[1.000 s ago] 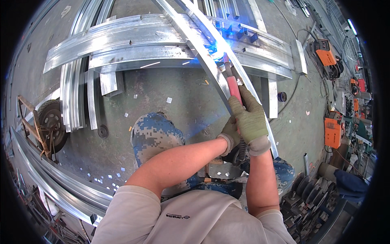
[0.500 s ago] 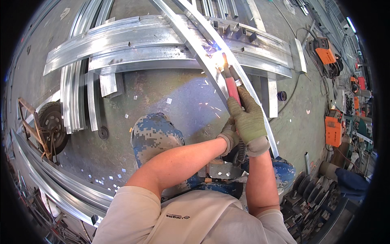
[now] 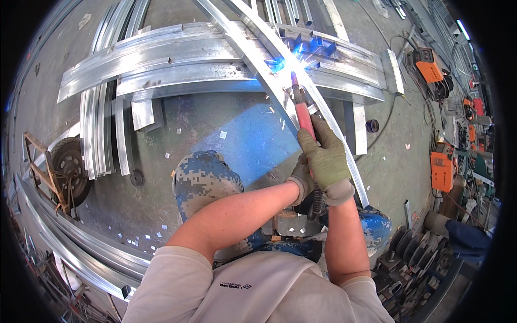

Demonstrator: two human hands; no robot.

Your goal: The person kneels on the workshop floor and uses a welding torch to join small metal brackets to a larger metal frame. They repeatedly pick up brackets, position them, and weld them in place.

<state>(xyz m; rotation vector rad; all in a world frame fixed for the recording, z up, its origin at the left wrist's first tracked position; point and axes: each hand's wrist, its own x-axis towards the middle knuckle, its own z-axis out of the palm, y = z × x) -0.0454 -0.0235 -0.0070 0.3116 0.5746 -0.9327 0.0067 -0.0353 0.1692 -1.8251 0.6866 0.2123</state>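
Observation:
My right hand (image 3: pixel 329 159), in a green work glove, is wrapped round the red handle of a welding torch (image 3: pixel 303 116). Just below it my left hand (image 3: pixel 303 176), gloved too, is closed on the torch's lower end or cable, partly hidden behind the right. A bright blue-white arc burns at the torch tip, against the right one of two long galvanized steel rails (image 3: pixel 323 110). The left rail (image 3: pixel 269 83) runs beside it at a slant. Both rails lie across a stack of wide metal channels (image 3: pixel 188 75). Glare hides the exact weld spot.
Short square tube pieces (image 3: pixel 323 46) sit on the channels behind the arc. An orange welding machine (image 3: pixel 429 67) and another orange box (image 3: pixel 441 171) stand at right. A wheeled cart (image 3: pixel 67 167) is at left, near stacked profiles (image 3: pixel 97 129). Small metal scraps dot the floor.
The arc has turned from yellowish with flying sparks to a strong blue-white, casting blue light on the floor. The torch tip has shifted slightly up and left. Both hands keep their grip.

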